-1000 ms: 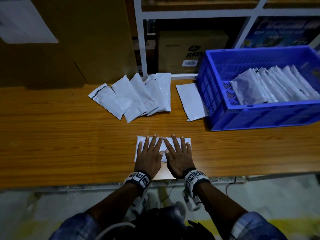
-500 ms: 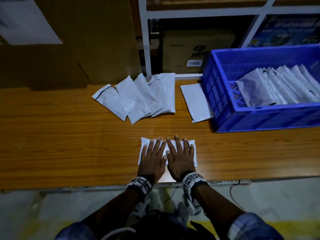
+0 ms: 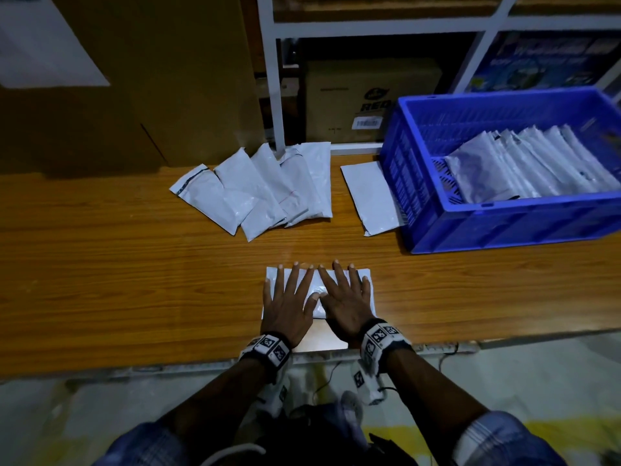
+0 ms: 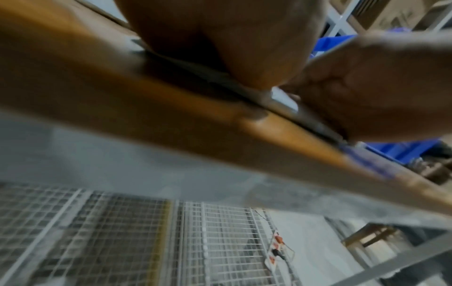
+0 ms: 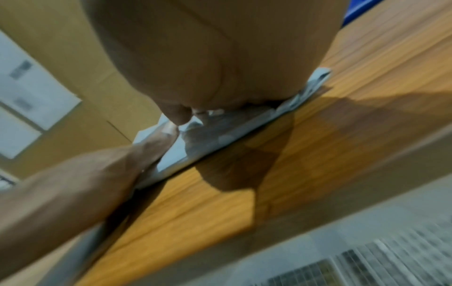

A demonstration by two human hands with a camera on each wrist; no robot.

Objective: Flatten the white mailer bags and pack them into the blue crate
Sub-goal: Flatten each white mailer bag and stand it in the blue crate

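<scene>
Both hands lay flat, palms down with straight spread fingers, on one white mailer bag (image 3: 366,275) near the front edge of the wooden bench (image 3: 117,280). The left hand (image 3: 289,306) covered the bag's left half and the right hand (image 3: 346,302) its right half, thumbs nearly meeting over the middle; neither hand curled around anything. From the right wrist view the bag (image 5: 215,143) showed as a thin crumpled sheet pressed under the palm (image 5: 195,58).

Toward the back edge of the bench, a fanned row of unflattened mailer bags (image 3: 262,190) overlapped one another. A single flat mailer (image 3: 369,196) lay beside them, its right edge touching or tucked beside the left wall of the blue crate (image 3: 504,227). The crate stood at the right end of the bench and held a row of packed mailers (image 3: 537,163) leaning against each other.
</scene>
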